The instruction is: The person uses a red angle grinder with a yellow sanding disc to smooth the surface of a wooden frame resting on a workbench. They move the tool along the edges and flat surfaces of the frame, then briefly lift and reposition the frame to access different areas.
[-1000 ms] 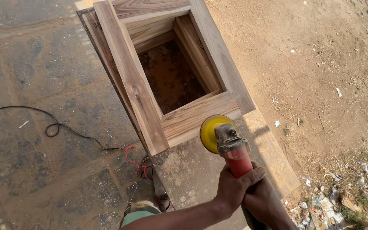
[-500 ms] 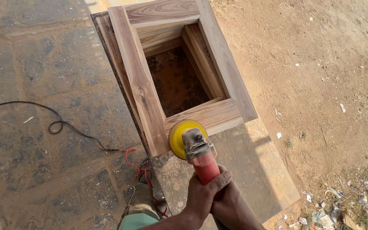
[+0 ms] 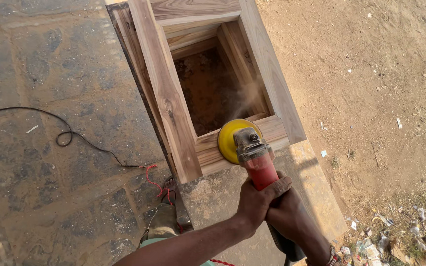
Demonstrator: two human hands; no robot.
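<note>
Ground: paved stone (image 3: 50, 64) covers the left of the scene and bare sandy dirt (image 3: 380, 79) the right, with scraps of litter (image 3: 410, 231) at the near right.
Block: a concrete block (image 3: 223, 197) at the near middle carries the near end of the frame, which seems to lift the wood to a height the tool can reach.
Frame: the wooden frame (image 3: 166, 93) runs from the near middle to the far edge of view, its flat face turned up so the disc can lie against it; through its opening the dirt below shows.
Near rail: the short cross rail (image 3: 277, 130) at the near end of the frame is the part being worked, and a haze of dust rises just beyond it.
Tool: the red angle grinder (image 3: 257, 160) points away from the person, its yellow sanding disc (image 3: 228, 140) tilted onto the near rail and touching it.
Left hand: the left hand (image 3: 260, 199) is wrapped tight around the red body, close behind the head, likely to press and steer.
Right hand: the right hand (image 3: 289, 214) is clasped around the rear handle, touching the left, likely to steady the tool.
Cable: a thin black cable (image 3: 65, 135) trails loose over the paving on the left, well apart from the disc.
</note>
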